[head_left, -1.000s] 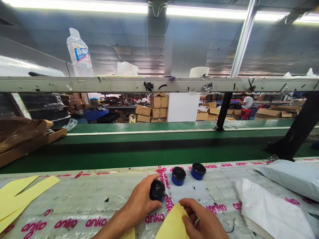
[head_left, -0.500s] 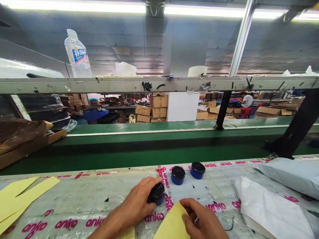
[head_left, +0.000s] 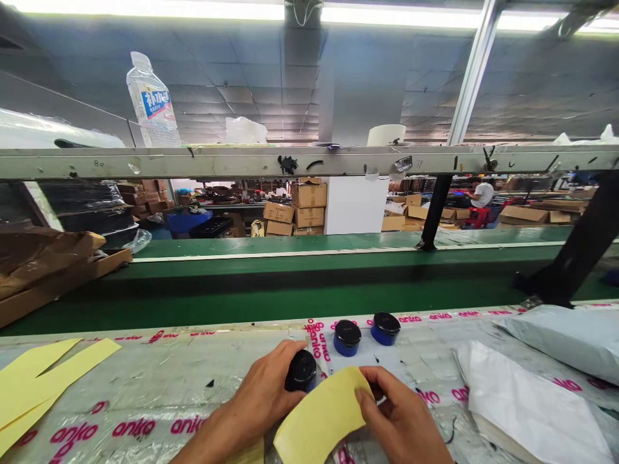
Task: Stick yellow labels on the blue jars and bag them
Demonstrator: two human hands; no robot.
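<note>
My left hand (head_left: 267,391) is wrapped round a small round tub (head_left: 300,370) with a black lid and blue sides, standing on the table. Between the thumb and fingers of my right hand (head_left: 399,412) is one end of a curved yellow paper strip (head_left: 325,415). The strip bows upward in front of the tub and hides part of its lower side. Two more tubs like it, a nearer one (head_left: 347,338) and a farther one (head_left: 385,328), stand behind and to the right of my hands.
Yellow paper sheets (head_left: 46,380) lie at the left. White bags (head_left: 529,406) and a grey plastic packet (head_left: 565,341) lie at the right. Beyond the taped table runs a green conveyor (head_left: 232,296), under a shelf rail (head_left: 232,162) holding a bottle (head_left: 153,103).
My right hand has raised the yellow paper strip and brought it left, nearer the held tub. My left hand has tilted or shifted the tub slightly.
</note>
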